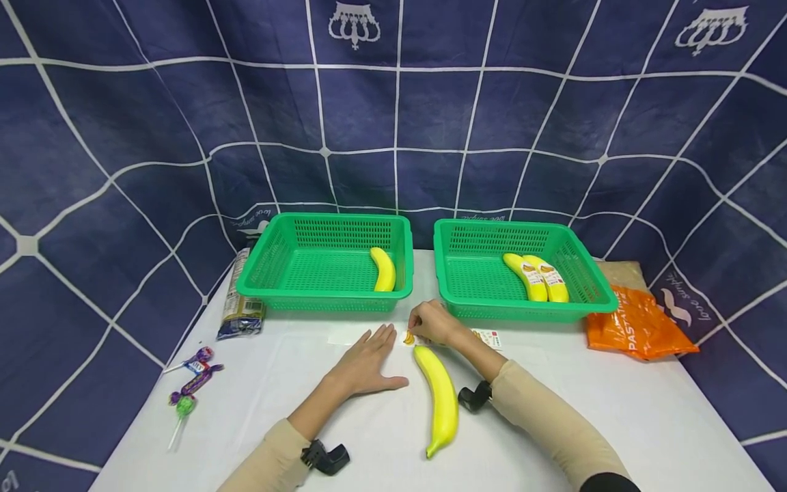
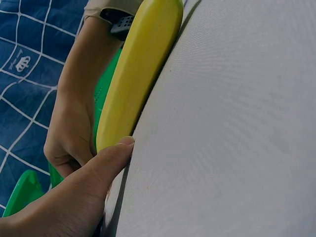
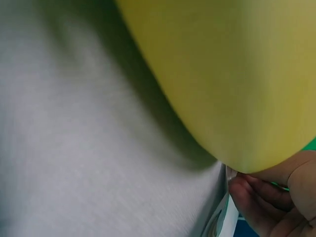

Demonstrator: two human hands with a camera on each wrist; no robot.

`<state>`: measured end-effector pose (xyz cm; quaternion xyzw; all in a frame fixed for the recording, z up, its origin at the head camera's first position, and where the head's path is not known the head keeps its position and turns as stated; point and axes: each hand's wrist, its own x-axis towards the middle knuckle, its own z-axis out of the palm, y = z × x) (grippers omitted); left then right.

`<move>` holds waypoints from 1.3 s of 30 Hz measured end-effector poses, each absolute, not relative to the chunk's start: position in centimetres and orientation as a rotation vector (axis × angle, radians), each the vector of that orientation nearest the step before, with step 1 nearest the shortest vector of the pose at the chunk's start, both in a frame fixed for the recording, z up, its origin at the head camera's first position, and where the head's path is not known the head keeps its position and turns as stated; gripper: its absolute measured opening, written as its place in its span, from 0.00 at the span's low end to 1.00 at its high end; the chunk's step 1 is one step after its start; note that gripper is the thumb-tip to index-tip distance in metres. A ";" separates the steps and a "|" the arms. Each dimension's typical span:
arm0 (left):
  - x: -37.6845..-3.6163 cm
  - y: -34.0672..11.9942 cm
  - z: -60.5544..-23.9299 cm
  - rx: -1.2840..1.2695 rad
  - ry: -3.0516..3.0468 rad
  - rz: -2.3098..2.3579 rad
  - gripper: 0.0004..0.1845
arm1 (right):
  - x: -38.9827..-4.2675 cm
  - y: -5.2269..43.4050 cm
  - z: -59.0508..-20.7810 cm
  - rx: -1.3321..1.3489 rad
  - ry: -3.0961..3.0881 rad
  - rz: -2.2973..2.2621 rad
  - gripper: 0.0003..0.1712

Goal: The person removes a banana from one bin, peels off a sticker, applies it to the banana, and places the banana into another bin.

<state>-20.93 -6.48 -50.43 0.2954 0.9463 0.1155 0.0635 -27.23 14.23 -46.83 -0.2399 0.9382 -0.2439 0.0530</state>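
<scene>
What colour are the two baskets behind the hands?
Green. Both the left basket and the right basket are green plastic mesh, seen best in the head view.

Left hand flat, fingers spread; right hand curled, fingertips pinched, forearms forward.

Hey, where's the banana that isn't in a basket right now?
In the head view the loose banana lies on the white table, front and centre, between the flat left hand and the right hand, which pinches a sticker sheet at its far tip.
</scene>
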 end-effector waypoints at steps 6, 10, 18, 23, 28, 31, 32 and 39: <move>-21.0 -6.3 -50.3 0.889 2.864 0.355 0.58 | -26.9 14.6 -46.1 -0.739 2.870 -0.741 0.05; -21.0 -6.4 -50.4 0.881 2.860 0.346 0.58 | -26.5 14.8 -45.9 -0.753 2.892 -0.750 0.05; -20.9 -6.4 -50.5 0.892 2.857 0.349 0.58 | -25.6 15.6 -46.2 -0.778 2.909 -0.800 0.05; -20.8 -6.4 -50.4 0.895 2.859 0.355 0.58 | -24.9 16.1 -46.1 -0.803 2.919 -0.824 0.03; -20.9 -6.5 -50.4 0.902 2.866 0.363 0.58 | -24.2 16.6 -45.8 -0.836 2.961 -0.844 0.03; -21.0 -6.6 -50.5 0.906 2.874 0.347 0.58 | -23.8 16.9 -45.4 -0.832 2.959 -0.885 0.02; -21.1 -6.6 -50.6 0.906 2.876 0.342 0.58 | -23.7 17.1 -45.3 -0.827 2.956 -0.903 0.02; -20.9 -6.6 -50.5 0.907 2.892 0.348 0.58 | -22.8 18.2 -44.2 -0.753 2.980 -0.982 0.02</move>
